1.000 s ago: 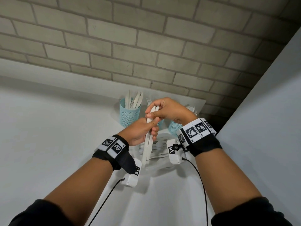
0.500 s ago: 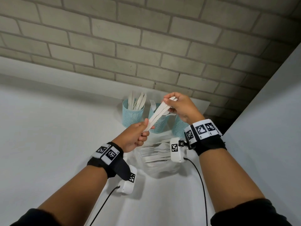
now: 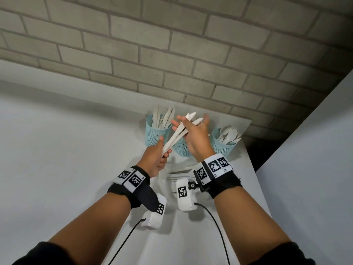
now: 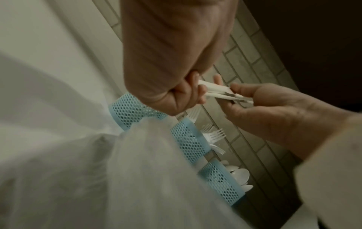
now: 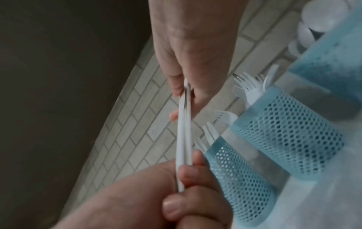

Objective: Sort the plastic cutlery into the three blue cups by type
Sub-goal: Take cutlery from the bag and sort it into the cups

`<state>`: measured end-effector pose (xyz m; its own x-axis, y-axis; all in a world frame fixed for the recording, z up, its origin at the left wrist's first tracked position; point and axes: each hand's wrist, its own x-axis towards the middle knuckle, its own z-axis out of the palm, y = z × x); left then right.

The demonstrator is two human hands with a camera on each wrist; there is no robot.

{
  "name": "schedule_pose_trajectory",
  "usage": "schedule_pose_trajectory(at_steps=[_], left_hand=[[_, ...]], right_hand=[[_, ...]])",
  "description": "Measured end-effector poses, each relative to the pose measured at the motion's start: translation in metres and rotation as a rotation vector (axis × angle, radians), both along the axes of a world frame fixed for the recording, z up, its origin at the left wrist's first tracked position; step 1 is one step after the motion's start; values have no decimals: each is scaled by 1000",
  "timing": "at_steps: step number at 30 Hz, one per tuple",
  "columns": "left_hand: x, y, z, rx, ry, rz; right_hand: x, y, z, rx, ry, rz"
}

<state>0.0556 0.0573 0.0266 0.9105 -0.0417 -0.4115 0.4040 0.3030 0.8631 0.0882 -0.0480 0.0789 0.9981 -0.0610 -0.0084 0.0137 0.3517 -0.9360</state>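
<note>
Right now the left hand's fingers (image 5: 188,175) are curled tight round the handle ends of a small bundle of white plastic knives (image 3: 178,133), while the right hand (image 3: 194,136) pinches the same bundle nearer the blades between thumb and fingers, the outer fingers spread loose. The left hand (image 3: 154,159) sits at about seven o'clock of the bundle and the blades point to one o'clock, held in the air above the three blue cups. To do this step well, I judge the right hand should peel the knives cleanly free while the left eases its grip, then swing them toward ten o'clock and lower them handle-first into the knife cup (image 3: 157,133), not the fork cup (image 3: 182,148) directly beneath or the spoon cup (image 3: 223,143) at three o'clock. Loose blades could snag the mesh rim, so keep them bunched. More cutlery waits in the clear bag (image 3: 179,176) on the table (image 3: 57,150) at six o'clock. Compared with half a second ago, the bundle has lifted higher and farther over the cups, and the right hand's fingers have opened out from a closed pinch.
</note>
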Motion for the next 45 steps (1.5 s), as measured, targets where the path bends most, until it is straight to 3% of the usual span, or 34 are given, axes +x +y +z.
schedule_pose_trajectory(at_steps=[1,4,6,8,9,13,16,21,26,31,33,37,39,41,45], left_hand=[[1,-1,0,24,-6,14],[7,1,-1,76,-24,58],[10,4,-3,79,-31,106],[12,9,-5,122,-22,135],[11,11,-6,202,-26,104],[4,17,-10,867,-167,-267],[1,16,-14,1056,-196,-461],[3,16,-13,1114,-303,-584],[4,16,-16,1072,-291,-617],[1,13,-19,1058,-290,-607],[1,14,-18,1064,-300,-596],[-1,12,-18,1164,-359,-553],[-3,6,-19,1257,-427,-500],[-7,-4,-17,1295,-492,-465],[-11,-24,-19,1327,-576,-602]], right_hand=[[-2,3,2,-30,51,78],[1,3,3,-384,135,206],[12,0,5,-487,119,145],[26,-5,10,-463,75,45],[32,-7,13,-435,37,-33],[56,-2,12,-429,-134,-292],[64,15,-1,-540,-183,-288],[74,30,-24,-755,-62,-76],[75,30,-22,-808,-242,-165],[73,29,-24,-1231,-303,113],[69,24,-12,-1203,-321,106],[53,-2,14,-979,-352,-116],[41,-19,24,-907,-281,-127],[26,-38,30,-902,-125,23],[-5,-68,30,-1257,95,373]])
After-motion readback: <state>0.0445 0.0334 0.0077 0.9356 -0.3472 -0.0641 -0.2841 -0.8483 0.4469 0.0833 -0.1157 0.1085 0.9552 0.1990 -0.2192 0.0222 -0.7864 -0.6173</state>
